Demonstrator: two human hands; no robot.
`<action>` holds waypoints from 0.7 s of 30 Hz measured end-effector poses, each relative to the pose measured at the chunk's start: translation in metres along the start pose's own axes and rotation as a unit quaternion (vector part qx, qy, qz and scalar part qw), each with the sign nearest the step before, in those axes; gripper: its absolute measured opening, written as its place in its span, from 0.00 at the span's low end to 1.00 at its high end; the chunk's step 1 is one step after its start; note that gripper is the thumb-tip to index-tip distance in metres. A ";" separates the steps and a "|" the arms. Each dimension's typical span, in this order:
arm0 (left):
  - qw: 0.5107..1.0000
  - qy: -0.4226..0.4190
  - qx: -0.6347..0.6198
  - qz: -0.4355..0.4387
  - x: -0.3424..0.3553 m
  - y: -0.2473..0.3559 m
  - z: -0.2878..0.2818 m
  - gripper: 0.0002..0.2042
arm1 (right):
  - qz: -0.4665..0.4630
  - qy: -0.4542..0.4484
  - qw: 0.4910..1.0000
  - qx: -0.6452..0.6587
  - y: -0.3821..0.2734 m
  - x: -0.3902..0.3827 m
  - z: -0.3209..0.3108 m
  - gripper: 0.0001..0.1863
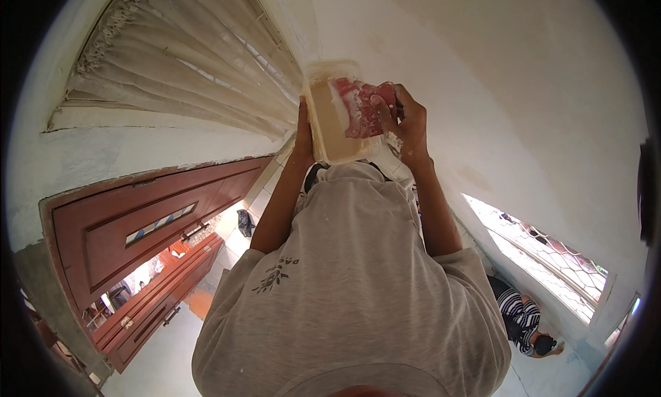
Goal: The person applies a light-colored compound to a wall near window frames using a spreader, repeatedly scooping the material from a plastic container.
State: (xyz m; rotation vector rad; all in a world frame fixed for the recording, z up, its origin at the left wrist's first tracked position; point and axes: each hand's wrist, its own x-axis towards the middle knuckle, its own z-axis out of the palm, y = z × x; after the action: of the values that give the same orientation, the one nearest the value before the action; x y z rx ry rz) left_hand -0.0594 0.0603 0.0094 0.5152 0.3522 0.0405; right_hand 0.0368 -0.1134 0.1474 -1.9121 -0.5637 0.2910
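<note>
My left hand (303, 137) grips the left side of a translucent plastic tub (318, 145), its fingers mostly hidden behind the wall of the tub. Cream-coloured paste (332, 132) coats the inside. Pinched between the thumb and fingers of my right hand (411, 127) is a flat red putty spreader (368, 111), streaked with white paste. The spreader lies over the right part of the tub; whether its edge touches the paste I cannot tell. Paste is also smeared on my right thumb and palm.
A pale wall (509, 73) rises close on the right, with a grilled window opening (544, 252) in it. Gathered curtains (186, 59) hang at upper left, above reddish-brown door panels (158, 225). At lower right a person in striped clothes (518, 311) is on the tiled floor.
</note>
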 end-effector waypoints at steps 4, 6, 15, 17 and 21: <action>0.999 0.011 0.007 0.029 0.002 -0.005 -0.007 0.39 | -0.035 0.165 0.986 -0.011 -0.011 -0.008 0.021 0.09; 0.999 0.021 0.022 0.033 0.003 -0.005 -0.005 0.39 | -0.126 0.064 0.981 -0.135 0.004 0.000 0.031 0.10; 0.996 0.058 0.008 0.064 0.001 -0.012 -0.010 0.40 | -0.082 -0.080 0.960 -0.254 -0.012 0.010 0.025 0.11; 0.993 0.081 0.008 0.084 0.005 -0.016 -0.014 0.40 | -0.080 -0.086 0.953 -0.278 -0.008 0.009 0.028 0.11; 0.989 0.097 0.026 0.105 0.006 -0.019 -0.015 0.40 | -0.072 -0.114 0.940 -0.313 0.007 0.011 0.040 0.12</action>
State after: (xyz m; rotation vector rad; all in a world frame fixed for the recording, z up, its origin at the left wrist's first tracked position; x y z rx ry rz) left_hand -0.0601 0.0519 -0.0143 0.6010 0.4901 0.2874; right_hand 0.0300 -0.0785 0.1257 -2.4470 -1.0432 0.2572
